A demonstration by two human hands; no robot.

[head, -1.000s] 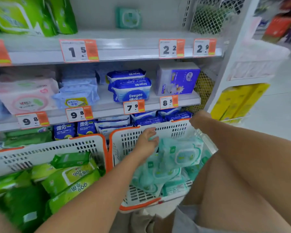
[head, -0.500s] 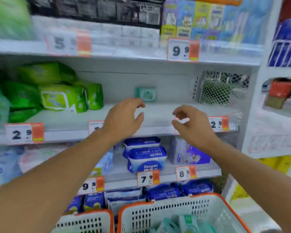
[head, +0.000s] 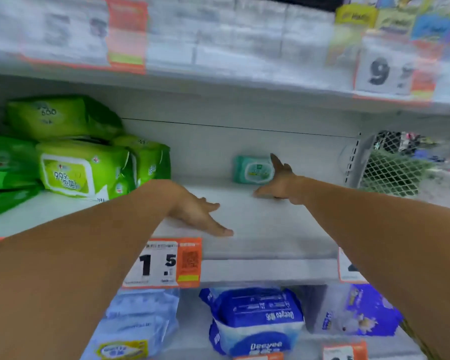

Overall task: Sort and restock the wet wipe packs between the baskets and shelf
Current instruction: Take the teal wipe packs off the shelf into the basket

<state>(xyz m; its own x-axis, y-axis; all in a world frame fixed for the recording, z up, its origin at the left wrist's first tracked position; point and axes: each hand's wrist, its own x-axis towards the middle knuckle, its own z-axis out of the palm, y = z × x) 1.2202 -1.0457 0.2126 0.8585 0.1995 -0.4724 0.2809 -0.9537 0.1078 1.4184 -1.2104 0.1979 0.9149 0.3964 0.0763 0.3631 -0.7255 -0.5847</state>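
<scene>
Head view: we've got both arms stretched over the shelf [head: 257, 224]. Our left hand [head: 198, 214] lies flat, fingers straight and holding nothing, near the front edge. Our right hand [head: 281, 180] is spread, fingers beside the teal pack [head: 252, 170] at the back; contact unclear. Green packs [head: 76, 162] are stacked left.

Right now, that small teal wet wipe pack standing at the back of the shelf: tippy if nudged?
Probably. The small teal wet wipe pack stands on a narrow edge against the back wall, so a push from the right hand may topple it. Soft film wrap likely gives under fingers; it looks light.
</scene>
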